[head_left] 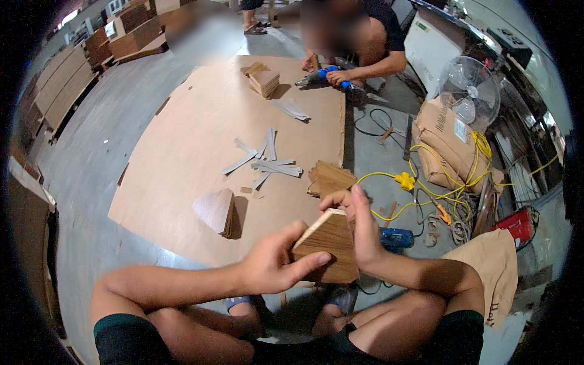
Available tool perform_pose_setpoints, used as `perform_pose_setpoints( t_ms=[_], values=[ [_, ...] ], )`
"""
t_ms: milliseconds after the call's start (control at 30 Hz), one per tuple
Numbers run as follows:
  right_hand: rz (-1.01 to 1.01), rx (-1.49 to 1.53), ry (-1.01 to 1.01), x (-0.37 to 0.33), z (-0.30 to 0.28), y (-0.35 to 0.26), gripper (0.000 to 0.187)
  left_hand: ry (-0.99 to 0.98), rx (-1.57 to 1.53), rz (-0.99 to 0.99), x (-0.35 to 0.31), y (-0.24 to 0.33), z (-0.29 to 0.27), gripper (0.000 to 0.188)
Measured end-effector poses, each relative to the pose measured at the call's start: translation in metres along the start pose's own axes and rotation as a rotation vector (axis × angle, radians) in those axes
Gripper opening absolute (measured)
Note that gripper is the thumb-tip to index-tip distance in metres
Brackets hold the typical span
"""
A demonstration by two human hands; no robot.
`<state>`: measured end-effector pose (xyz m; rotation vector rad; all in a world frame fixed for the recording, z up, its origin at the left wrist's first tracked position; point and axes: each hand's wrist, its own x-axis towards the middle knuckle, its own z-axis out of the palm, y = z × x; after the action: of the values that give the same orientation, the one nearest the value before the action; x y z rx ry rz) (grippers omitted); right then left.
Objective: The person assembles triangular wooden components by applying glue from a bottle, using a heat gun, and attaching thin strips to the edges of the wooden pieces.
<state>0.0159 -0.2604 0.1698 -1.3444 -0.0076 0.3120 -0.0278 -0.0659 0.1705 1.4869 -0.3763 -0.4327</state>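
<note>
Brown sheet [152, 176]: it spread from nine o'clock round to twelve o'clock of the person's hands, a sound surface for squaring pieces against one another
Left hand [274, 258]: it had hold of the wooden piece [331, 255] from nine o'clock, half closed, thumb laid across the front face, other fingers mostly hidden behind; this seemed the grip that carried the weight, so firm and even pressure suited it best
Right hand [366, 234]: it stood at the three o'clock side, loosely cupped, thumb upright and fingers bent near the twelve o'clock corner; how hard it gripped, if at all, one could not tell; a flat palm there would probably have steadied the side well
Grey strips [280, 167]: they lay scattered and crossing at eleven o'clock, better left clear of the wood
Wooden piece: it was held up between both hands, tilted, dark face towards the person; whether it was one layer or several could not be told
Dark pile [331, 177]: it lay untidily at twelve o'clock, just beyond the right fingertips
Pale stack [213, 212]: it stood near ten o'clock, its layers fairly aligned, a fair model for neatness
Blue tool [396, 237]: it lay at three o'clock, close to the right wrist, worth keeping clear of
Pale edge [313, 228]: it slanted along the piece's upper left, where fingertips could best have felt for unevenness
</note>
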Motion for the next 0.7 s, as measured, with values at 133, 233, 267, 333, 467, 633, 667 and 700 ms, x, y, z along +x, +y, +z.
perform_pose_setpoints(
  t_ms=[133, 233, 267, 333, 467, 633, 667, 700],
  values=[
    [-0.129, -0.181, 0.054, 0.007, -0.008, 0.018, 0.064, 0.131, -0.027, 0.063, 0.001, 0.006, -0.004, 0.030],
    [-0.072, -0.174, -0.004, 0.006, 0.002, 0.013, 0.061, 0.238, -0.113, 0.080, 0.000, 0.010, -0.012, 0.030],
    [-0.065, -0.219, -0.022, 0.006, 0.007, 0.010, 0.060, 0.252, -0.108, 0.069, -0.003, 0.010, -0.015, 0.030],
    [-0.081, -0.219, -0.059, 0.004, 0.004, 0.014, 0.057, 0.209, -0.115, 0.108, -0.002, 0.003, -0.015, 0.029],
    [-0.077, -0.186, -0.141, -0.002, 0.008, 0.009, 0.057, 0.090, -0.046, 0.016, -0.002, 0.009, -0.017, 0.032],
    [-0.080, -0.082, -0.175, 0.002, 0.009, 0.000, 0.068, -0.160, -0.028, -0.101, -0.009, 0.005, 0.003, 0.037],
    [-0.074, -0.030, -0.204, 0.002, 0.010, -0.007, 0.072, -0.233, 0.023, -0.217, -0.009, 0.006, 0.000, 0.039],
    [-0.082, -0.027, -0.199, 0.000, 0.014, -0.015, 0.073, -0.234, 0.069, -0.133, -0.010, 0.002, 0.000, 0.039]
  ],
)
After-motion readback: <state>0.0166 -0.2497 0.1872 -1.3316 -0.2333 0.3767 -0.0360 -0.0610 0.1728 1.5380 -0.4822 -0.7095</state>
